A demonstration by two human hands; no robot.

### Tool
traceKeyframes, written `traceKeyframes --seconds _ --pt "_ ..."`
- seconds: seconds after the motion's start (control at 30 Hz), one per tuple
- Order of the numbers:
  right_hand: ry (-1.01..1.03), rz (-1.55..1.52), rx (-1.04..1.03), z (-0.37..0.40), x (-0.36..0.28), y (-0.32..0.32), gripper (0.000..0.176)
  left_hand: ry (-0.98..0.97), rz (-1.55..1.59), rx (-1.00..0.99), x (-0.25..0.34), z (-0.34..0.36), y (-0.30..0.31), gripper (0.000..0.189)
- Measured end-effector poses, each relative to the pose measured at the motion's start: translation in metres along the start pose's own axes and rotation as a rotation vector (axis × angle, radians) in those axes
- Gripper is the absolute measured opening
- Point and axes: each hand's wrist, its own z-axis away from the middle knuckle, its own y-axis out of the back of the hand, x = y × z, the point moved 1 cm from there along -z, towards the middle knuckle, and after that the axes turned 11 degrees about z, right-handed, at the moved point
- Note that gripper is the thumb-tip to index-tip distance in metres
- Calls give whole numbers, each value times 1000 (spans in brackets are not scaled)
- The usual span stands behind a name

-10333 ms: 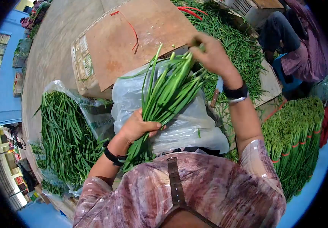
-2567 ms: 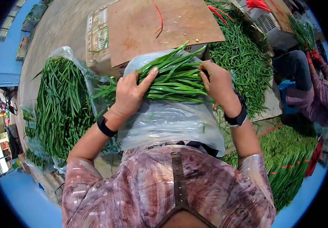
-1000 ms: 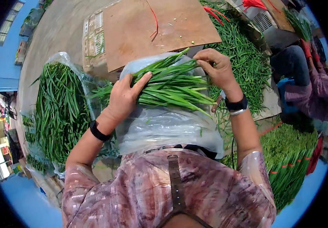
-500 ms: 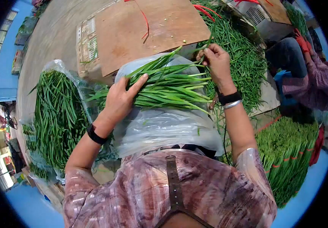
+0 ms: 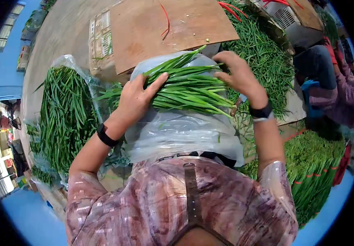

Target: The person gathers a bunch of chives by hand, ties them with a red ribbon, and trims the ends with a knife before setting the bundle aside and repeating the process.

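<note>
Across the clear plastic sheet (image 5: 185, 137) on my lap lies a loose bunch of garlic chives (image 5: 193, 88), pale stem ends pointing right. My left hand (image 5: 136, 96) grips it near the leafy end, thumb on top; the other fingers are partly hidden by leaves. At the stem ends is my right hand (image 5: 240, 76), thumb and fingers apart and nothing between them. Just below that hand, a small brown-handled object (image 5: 235, 108) shows beside the stems.
More chives fill a plastic-lined bundle (image 5: 64, 115) at left. A wooden board (image 5: 169, 33) lies ahead, red ties on it. Loose green trimmings (image 5: 263, 61) are heaped right of it. Tied bunches (image 5: 316, 180) stand at lower right. Another person (image 5: 341, 90) sits at far right.
My right hand has parted from its pinch on a thin leaf, which no longer shows in it, and its fingers have spread. My left hand stays on the bunch. The whole view has shifted slightly.
</note>
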Motion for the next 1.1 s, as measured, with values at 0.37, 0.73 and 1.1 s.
traceKeyframes --seconds 0.37,0.73,1.1 --pt "-532 -460 -96 16 -17 47 26 79 30 117 -1 8 -3 55" --pt "-464 -426 -51 -15 -23 36 26 199 255 -13 8 -1 20 72" --pt "-517 -438 73 -20 -2 0 46 204 281 -225 10 4 16 75"
